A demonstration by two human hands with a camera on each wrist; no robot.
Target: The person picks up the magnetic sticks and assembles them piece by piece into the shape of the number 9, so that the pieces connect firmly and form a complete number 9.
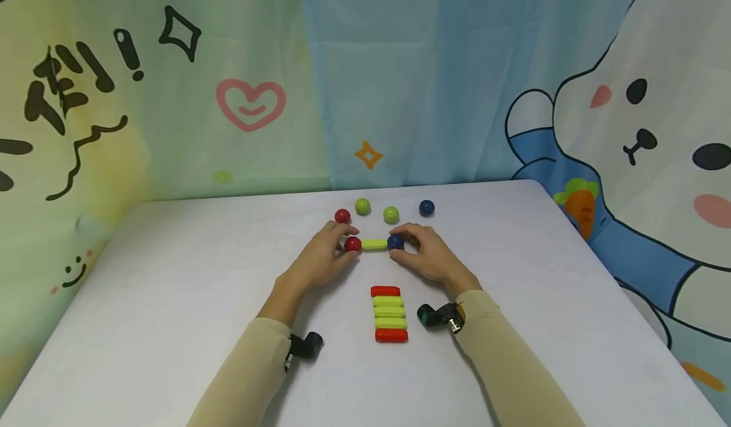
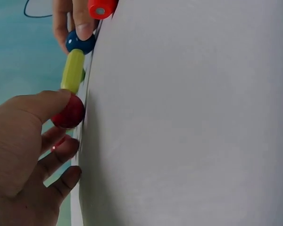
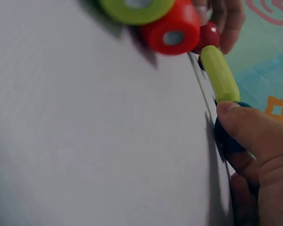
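Observation:
My left hand (image 1: 317, 259) pinches a red ball (image 1: 353, 245) between thumb and fingers. A dark blue ball (image 1: 395, 242) is pinched in the same way by my right hand (image 1: 432, 254). Between the two balls lies a short yellow-green rod (image 1: 374, 244), one end touching each ball. In the left wrist view the rod (image 2: 73, 70) is faceted, with the thumb on the red ball (image 2: 69, 112). The right wrist view has the right thumb over the blue ball (image 3: 231, 134), partly hiding it.
Closer to me, a column of rods holds several yellow-green ones (image 1: 389, 311) between a red rod (image 1: 385, 291) and another red rod (image 1: 391, 335). Behind the hands sit a red ball (image 1: 342, 216), two green balls (image 1: 362, 206) and a blue ball (image 1: 426, 208) on the white table (image 1: 188, 300).

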